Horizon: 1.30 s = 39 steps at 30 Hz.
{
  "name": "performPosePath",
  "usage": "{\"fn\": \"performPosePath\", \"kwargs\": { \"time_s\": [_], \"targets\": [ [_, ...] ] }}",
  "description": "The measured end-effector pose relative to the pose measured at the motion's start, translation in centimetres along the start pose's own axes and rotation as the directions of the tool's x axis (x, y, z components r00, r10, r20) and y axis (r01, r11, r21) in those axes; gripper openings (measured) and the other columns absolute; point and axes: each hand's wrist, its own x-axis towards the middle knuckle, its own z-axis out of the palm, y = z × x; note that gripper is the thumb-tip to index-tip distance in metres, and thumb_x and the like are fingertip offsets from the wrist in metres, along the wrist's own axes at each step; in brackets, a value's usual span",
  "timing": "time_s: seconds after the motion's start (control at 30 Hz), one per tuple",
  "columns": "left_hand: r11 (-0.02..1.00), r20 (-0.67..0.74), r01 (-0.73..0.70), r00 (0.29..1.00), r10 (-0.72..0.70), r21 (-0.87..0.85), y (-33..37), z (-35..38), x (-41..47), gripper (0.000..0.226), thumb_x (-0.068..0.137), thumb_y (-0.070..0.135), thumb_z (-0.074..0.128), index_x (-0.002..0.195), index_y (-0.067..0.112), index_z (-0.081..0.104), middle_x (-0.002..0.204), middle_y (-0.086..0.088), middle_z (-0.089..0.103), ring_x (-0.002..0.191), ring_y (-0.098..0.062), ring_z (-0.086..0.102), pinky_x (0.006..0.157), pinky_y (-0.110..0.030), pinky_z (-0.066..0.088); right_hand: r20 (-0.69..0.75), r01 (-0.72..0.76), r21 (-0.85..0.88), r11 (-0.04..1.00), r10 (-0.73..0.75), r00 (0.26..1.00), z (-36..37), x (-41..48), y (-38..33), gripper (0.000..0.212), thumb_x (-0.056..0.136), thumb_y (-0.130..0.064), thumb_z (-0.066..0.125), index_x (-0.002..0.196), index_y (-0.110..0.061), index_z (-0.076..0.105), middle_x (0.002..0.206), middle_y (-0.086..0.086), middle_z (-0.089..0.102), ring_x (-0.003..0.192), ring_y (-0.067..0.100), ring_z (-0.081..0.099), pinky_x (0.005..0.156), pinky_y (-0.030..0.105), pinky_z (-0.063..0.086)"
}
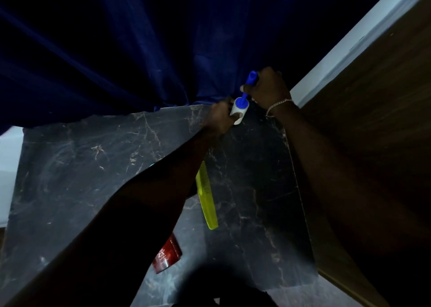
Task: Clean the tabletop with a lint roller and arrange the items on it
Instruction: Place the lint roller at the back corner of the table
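A single wide-angle view is given from a head-worn camera, aimed forward and steeply down over a dark marble-patterned tabletop point(70, 167). Both forearms are seen reaching away from the lens toward the table's far edge, where a blue curtain point(116, 50) fills the upper frame. A wooden panel point(373, 97) runs along the right side. Straight lines are bent near the frame's edges.

the tabletop point(245, 190) is dark, near-black marble with pale tan veins running all over it. the lint roller point(241, 105) has a bright blue handle and a white roll. the comb point(206, 197) is yellow-green — pretty loud against the dark stone. a small box point(166, 256) is deep red with pale lettering. the curtain point(116, 50) behind is navy blue — the cabinet side point(373, 85) shows brown wood grain.
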Motion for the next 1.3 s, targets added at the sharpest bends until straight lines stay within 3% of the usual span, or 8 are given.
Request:
{"fn": "performPosePath", "kwargs": {
  "time_s": [0.27, 0.4, 0.5, 0.6, 0.67, 0.97, 1.07, 1.3],
  "targets": [
    [0.999, -0.015, 0.017, 1.0, -0.018, -0.029, -0.6, 0.5, 0.7, 0.045, 0.093, 0.031, 0.072, 0.132, 0.013, 0.057, 0.129, -0.007, 0.07, 0.116, -0.021, 0.066, 0.097, -0.039, 0.054, 0.004, 0.034, 0.044, 0.998, -0.034, 0.999, 2.0, 0.5, 1.2, 0.026, 0.089, -0.029, 0.07, 0.099, -0.005, 0.066, 0.097, 0.013, 0.069, 0.084, 0.019, 0.064, 0.073, 0.029, 0.05],
    [0.999, -0.035, 0.006, 0.999, -0.008, -0.045, -0.8, 0.6, 0.2, 0.044, 0.093, 0.03, 0.072, 0.131, 0.014, 0.056, 0.127, -0.006, 0.07, 0.114, -0.02, 0.067, 0.089, -0.03, 0.049, 0.026, 0.047, -0.015, 0.999, -0.047, 0.999, 2.7, 0.4, 1.8, 0.027, 0.09, -0.027, 0.069, 0.105, -0.005, 0.065, 0.103, 0.012, 0.069, 0.094, 0.023, 0.068, 0.082, 0.036, 0.057],
    [0.999, 0.003, 0.01, 1.0, -0.01, -0.033, -0.8, 0.3, -0.2, 0.05, 0.093, 0.028, 0.073, 0.136, 0.013, 0.053, 0.133, -0.006, 0.068, 0.12, -0.021, 0.065, 0.095, -0.034, 0.051, 0.023, 0.06, -0.064, 0.996, -0.059, 0.998, 3.4, -0.2, 2.2, 0.026, 0.09, -0.03, 0.068, 0.102, -0.007, 0.065, 0.101, 0.011, 0.069, 0.091, 0.023, 0.067, 0.076, 0.031, 0.052],
    [1.0, 0.039, -0.002, 0.999, 0.001, 0.023, -0.8, -0.2, -0.7, 0.057, 0.093, 0.028, 0.072, 0.143, 0.014, 0.048, 0.138, -0.007, 0.065, 0.127, -0.024, 0.061, 0.105, -0.04, 0.049, 0.004, 0.051, -0.059, 0.997, -0.05, 0.999, 3.9, -0.6, 2.1, 0.024, 0.09, -0.034, 0.066, 0.096, -0.011, 0.064, 0.098, 0.011, 0.068, 0.087, 0.024, 0.067, 0.08, 0.039, 0.057],
    [0.999, 0.062, -0.008, 0.998, 0.005, 0.051, -0.7, -0.5, -1.1, 0.061, 0.094, 0.03, 0.07, 0.147, 0.014, 0.043, 0.141, -0.008, 0.063, 0.13, -0.026, 0.059, 0.108, -0.045, 0.048, -0.012, 0.051, -0.045, 0.998, -0.052, 0.999, 4.0, -0.6, 1.9, 0.021, 0.089, -0.031, 0.067, 0.093, -0.01, 0.065, 0.096, 0.01, 0.069, 0.083, 0.02, 0.065, 0.078, 0.037, 0.057],
    [0.966, 0.045, -0.018, 0.999, 0.006, 0.257, -1.1, -2.4, -3.5, 0.068, 0.095, 0.052, 0.059, 0.151, 0.022, 0.036, 0.146, -0.013, 0.056, 0.133, -0.031, 0.054, 0.107, -0.048, 0.046, -0.005, 0.031, -0.027, 0.999, -0.031, 1.0, 3.7, -0.9, 1.4, 0.018, 0.089, -0.025, 0.067, 0.097, -0.009, 0.065, 0.096, 0.01, 0.069, 0.084, 0.02, 0.063, 0.079, 0.039, 0.056],
    [0.949, 0.031, -0.074, 0.997, 0.068, 0.305, -1.3, -3.5, -4.6, 0.063, 0.096, 0.054, 0.055, 0.146, 0.018, 0.041, 0.141, -0.017, 0.058, 0.129, -0.035, 0.057, 0.104, -0.047, 0.046, 0.013, 0.044, -0.026, 0.999, -0.043, 0.999, 3.5, -1.4, 1.2, 0.025, 0.089, -0.029, 0.067, 0.105, -0.01, 0.064, 0.104, 0.01, 0.069, 0.095, 0.024, 0.065, 0.079, 0.034, 0.052],
    [0.865, -0.019, -0.133, 0.987, 0.162, 0.484, -1.4, -5.9, -7.6, 0.067, 0.098, 0.061, 0.044, 0.148, 0.017, 0.041, 0.148, -0.013, 0.049, 0.133, -0.033, 0.052, 0.104, -0.047, 0.047, -0.002, 0.022, -0.012, 1.0, -0.022, 1.0, 3.0, -2.8, 0.4, 0.057, 0.088, -0.037, 0.069, 0.136, -0.012, 0.05, 0.125, 0.014, 0.064, 0.116, 0.031, 0.062, 0.096, 0.045, 0.053]
  ]
}}
